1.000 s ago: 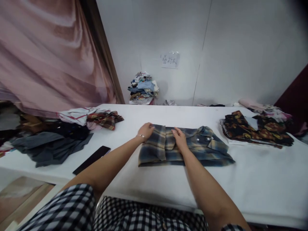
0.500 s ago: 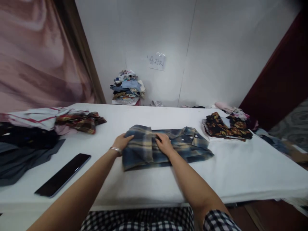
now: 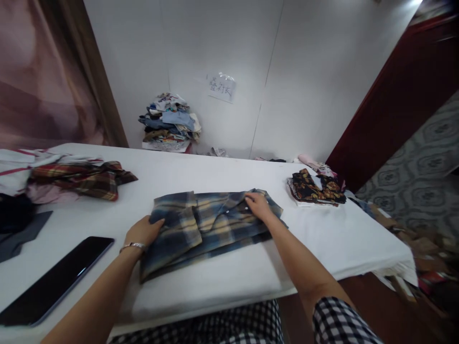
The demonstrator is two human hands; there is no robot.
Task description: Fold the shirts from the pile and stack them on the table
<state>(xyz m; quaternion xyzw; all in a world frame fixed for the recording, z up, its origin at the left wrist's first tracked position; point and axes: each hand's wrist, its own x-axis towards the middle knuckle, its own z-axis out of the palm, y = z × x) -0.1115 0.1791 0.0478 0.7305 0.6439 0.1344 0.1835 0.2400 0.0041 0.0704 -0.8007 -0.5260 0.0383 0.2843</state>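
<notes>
Folding looks like the step in hand: the plaid shirt [image 3: 222, 229] lies in layers before you, your left hand [image 3: 145, 232] gripping its left end between thumb and fingers, your right hand [image 3: 258, 206] pinching cloth near its right end, so the next move likely calls for an even hold on both ends. Around it, your white-covered tabletop [image 3: 186, 172] bears a phone [image 3: 59, 279] and loose clothes [image 3: 84, 180] at left, floral garments [image 3: 308, 187] at right; beyond, a sign [image 3: 221, 89] hangs on the pale wall [image 3: 215, 38].

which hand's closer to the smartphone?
Left. The left hand is right of the smartphone, gripping one end of the blue plaid shirt; the right hand is farther right, near its other end.
</notes>
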